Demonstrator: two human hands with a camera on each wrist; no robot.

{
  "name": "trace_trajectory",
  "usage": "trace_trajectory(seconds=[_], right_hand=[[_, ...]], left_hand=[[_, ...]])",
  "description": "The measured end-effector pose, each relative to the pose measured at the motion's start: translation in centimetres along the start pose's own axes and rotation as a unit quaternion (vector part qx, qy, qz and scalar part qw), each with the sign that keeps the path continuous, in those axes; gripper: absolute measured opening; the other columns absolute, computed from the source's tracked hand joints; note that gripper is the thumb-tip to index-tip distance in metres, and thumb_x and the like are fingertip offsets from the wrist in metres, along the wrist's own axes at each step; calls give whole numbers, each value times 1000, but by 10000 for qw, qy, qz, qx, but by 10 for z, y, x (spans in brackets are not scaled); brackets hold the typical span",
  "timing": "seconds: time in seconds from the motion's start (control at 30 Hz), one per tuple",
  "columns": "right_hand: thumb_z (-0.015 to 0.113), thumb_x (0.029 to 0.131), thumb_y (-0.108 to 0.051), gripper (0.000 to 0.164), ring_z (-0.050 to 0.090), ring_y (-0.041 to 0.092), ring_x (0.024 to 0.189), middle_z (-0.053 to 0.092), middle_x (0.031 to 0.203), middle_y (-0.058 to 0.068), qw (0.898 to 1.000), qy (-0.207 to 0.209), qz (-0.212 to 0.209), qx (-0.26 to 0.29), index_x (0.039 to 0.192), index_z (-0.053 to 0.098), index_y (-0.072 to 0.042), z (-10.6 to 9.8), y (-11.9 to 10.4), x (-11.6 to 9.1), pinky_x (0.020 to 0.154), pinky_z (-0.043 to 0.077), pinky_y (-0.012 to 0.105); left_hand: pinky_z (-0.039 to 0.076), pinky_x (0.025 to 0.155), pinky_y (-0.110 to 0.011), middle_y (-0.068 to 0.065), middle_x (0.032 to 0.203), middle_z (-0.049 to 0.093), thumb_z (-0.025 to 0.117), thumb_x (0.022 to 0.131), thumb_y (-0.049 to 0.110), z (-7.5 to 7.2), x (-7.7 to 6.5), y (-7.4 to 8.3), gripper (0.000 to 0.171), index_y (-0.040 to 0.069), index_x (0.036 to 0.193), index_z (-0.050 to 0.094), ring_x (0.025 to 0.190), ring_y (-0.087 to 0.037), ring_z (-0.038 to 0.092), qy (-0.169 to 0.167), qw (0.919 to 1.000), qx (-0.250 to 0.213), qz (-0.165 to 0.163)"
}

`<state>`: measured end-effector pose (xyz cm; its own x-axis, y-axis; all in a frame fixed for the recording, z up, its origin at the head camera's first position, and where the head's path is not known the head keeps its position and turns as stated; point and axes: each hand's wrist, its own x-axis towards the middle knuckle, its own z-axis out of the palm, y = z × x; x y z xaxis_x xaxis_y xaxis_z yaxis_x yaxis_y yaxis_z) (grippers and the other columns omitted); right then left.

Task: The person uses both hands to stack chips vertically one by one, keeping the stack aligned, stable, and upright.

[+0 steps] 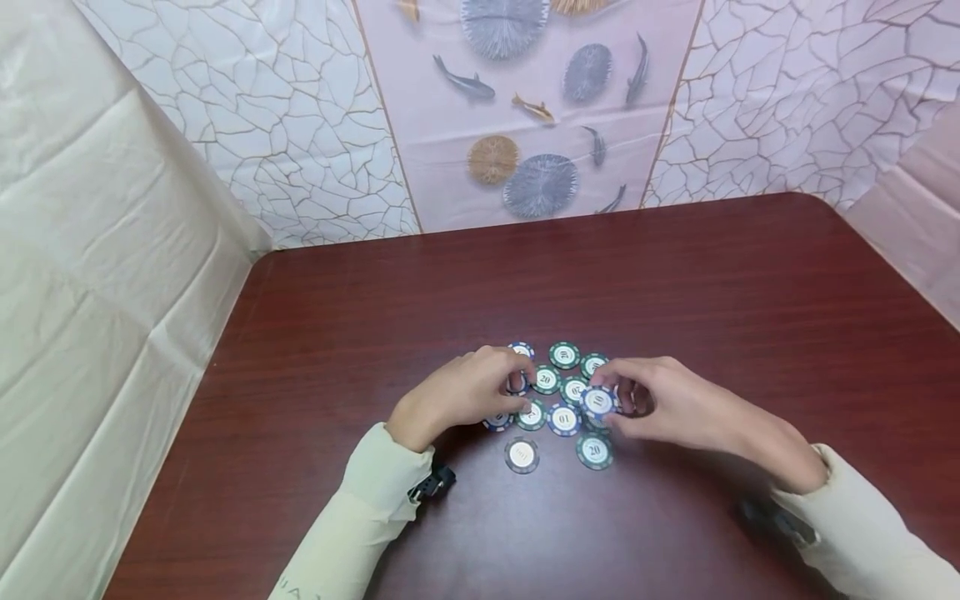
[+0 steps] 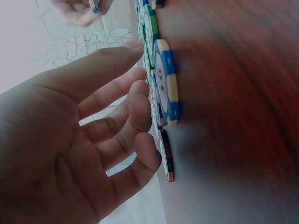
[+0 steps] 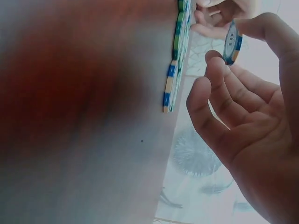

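Observation:
My right hand (image 1: 678,404) pinches a blue-and-white poker chip (image 1: 599,402) marked 10 between thumb and fingertips. In the right wrist view that chip (image 3: 231,43) is held on edge, off the table. Loosely bent, the left hand (image 1: 461,387) hovers low over the left side of the chips, thumb and fingers apart. Close to its fingertips in the left wrist view stands a blue-edged chip (image 2: 167,81); whether they touch it I cannot tell. Under and between the hands lie several flat chips, among them a green 20 chip (image 1: 545,379) and a blue 10 chip (image 1: 564,420).
Nearest the person lie a dark-rimmed chip (image 1: 522,456) and a green 20 chip (image 1: 595,452). Another green chip (image 1: 564,355) is at the far side of the group. The reddish-brown table (image 1: 375,308) ends at a patterned curtain (image 1: 517,125) behind and a pale cloth (image 1: 97,292) on the left.

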<state>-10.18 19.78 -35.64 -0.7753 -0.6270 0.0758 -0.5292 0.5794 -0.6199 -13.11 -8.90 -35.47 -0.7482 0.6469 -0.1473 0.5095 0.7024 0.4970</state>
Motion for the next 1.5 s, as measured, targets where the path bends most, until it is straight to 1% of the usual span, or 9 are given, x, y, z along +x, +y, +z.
trace_trajectory(seconds=[0.2, 0.37, 0.53, 0.67, 0.8, 0.97, 1.13, 1.27, 1.5], right_hand=[[85, 89, -14, 32, 57, 8, 71, 59, 78, -10, 9998, 194, 80, 32, 118, 71, -10, -9, 6, 24, 62, 50, 24], [84, 90, -13, 32, 59, 11, 73, 62, 80, -7, 9995, 308, 37, 64, 119, 71, -11, -14, 7, 45, 64, 52, 25], [85, 89, -12, 35, 59, 14, 73, 61, 79, -5, 9992, 401, 84, 4, 121, 70, -10, -15, 11, 57, 65, 52, 26], [85, 88, -10, 36, 58, 14, 71, 60, 77, -4, 9985, 493, 213, 54, 122, 70, -10, -14, 17, 59, 65, 50, 26], [84, 89, -10, 35, 58, 14, 70, 60, 77, -4, 9982, 529, 248, 148, 122, 70, -11, -13, 21, 58, 64, 49, 26], [84, 91, -12, 32, 57, 14, 69, 60, 76, -5, 9979, 530, 321, 183, 120, 71, -11, -12, 24, 51, 64, 48, 26], [83, 91, -12, 32, 59, 15, 71, 63, 79, -4, 9972, 605, 420, 144, 121, 71, -10, -17, 27, 50, 63, 49, 27], [83, 91, -14, 34, 60, 15, 73, 66, 84, -3, 9970, 608, 468, 103, 122, 70, -9, -21, 28, 52, 65, 50, 27], [83, 93, -21, 34, 58, 16, 75, 65, 84, -2, 9956, 638, 662, 175, 123, 70, -10, -28, 29, 52, 64, 47, 27]], left_hand=[[53, 75, -24, 6, 100, 69, 81, 96, 20, -5, -2, -6, 23, 15, 119, 77, 85, -9, 62, 159, 9999, -37, -34], [54, 76, -24, 4, 103, 70, 82, 95, 20, -7, -3, -10, 27, 14, 121, 77, 86, -9, 62, 341, 9993, 29, -152], [54, 77, -24, 4, 103, 70, 81, 95, 19, -8, -2, -12, 26, 14, 120, 78, 88, -9, 62, 372, 9992, 18, -166], [54, 77, -25, 4, 102, 69, 81, 96, 19, -8, 1, -11, 25, 15, 120, 77, 88, -8, 63, 394, 9991, 64, -159], [54, 76, -27, 4, 103, 69, 80, 97, 21, -6, 2, -10, 29, 16, 126, 76, 89, -8, 63, 357, 9988, 161, -284], [54, 78, -28, 2, 114, 69, 78, 99, 23, -1, -1, -8, 33, 19, 131, 74, 94, -10, 64, 291, 9984, 249, -417], [55, 81, -31, 3, 122, 69, 77, 99, 22, 0, -5, -6, 26, 20, 125, 78, 97, -11, 64, 363, 9976, 222, -538], [55, 82, -32, 3, 122, 69, 79, 98, 22, 0, -5, -5, 24, 20, 122, 79, 99, -12, 64, 423, 9968, 258, -632], [55, 83, -32, 1, 124, 70, 80, 97, 20, -5, -3, -7, 25, 18, 122, 80, 100, -13, 64, 387, 9968, 347, -609]])
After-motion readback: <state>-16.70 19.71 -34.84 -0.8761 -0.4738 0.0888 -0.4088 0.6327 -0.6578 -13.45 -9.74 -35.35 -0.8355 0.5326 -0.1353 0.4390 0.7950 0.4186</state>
